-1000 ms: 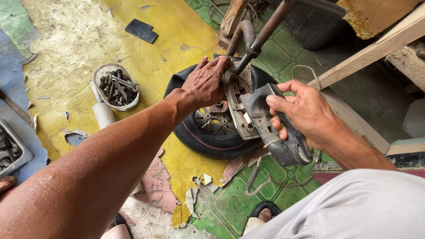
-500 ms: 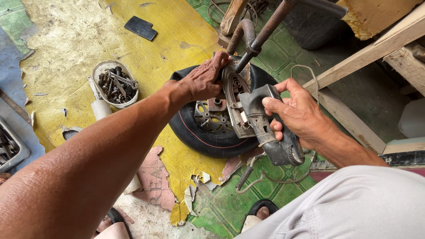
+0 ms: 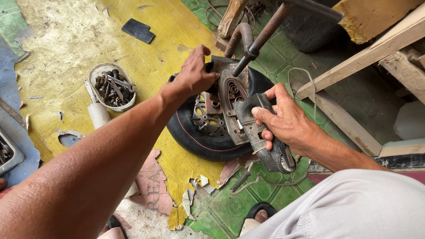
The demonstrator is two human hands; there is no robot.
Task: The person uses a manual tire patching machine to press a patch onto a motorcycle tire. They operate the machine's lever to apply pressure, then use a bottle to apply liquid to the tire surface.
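Centre frame: left hand [image 3: 195,77] clamps the small black wheel's [image 3: 201,141] top edge, steadying it, while right hand [image 3: 285,121] closes around a grey power tool [image 3: 265,141] (bolt tub [image 3: 111,87] upper left).

Peeling yellow floor covering [image 3: 66,40] over green patterned tiles [image 3: 265,190].

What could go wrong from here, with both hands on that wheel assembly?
1. The left hand grips the tyre right beside the metal bracket; fingers could get pinched if it shifts.
2. The right hand holds the grey power tool close to the left hand; a slip might hit it.
3. A sandalled foot sits just below and could be hit if something drops.
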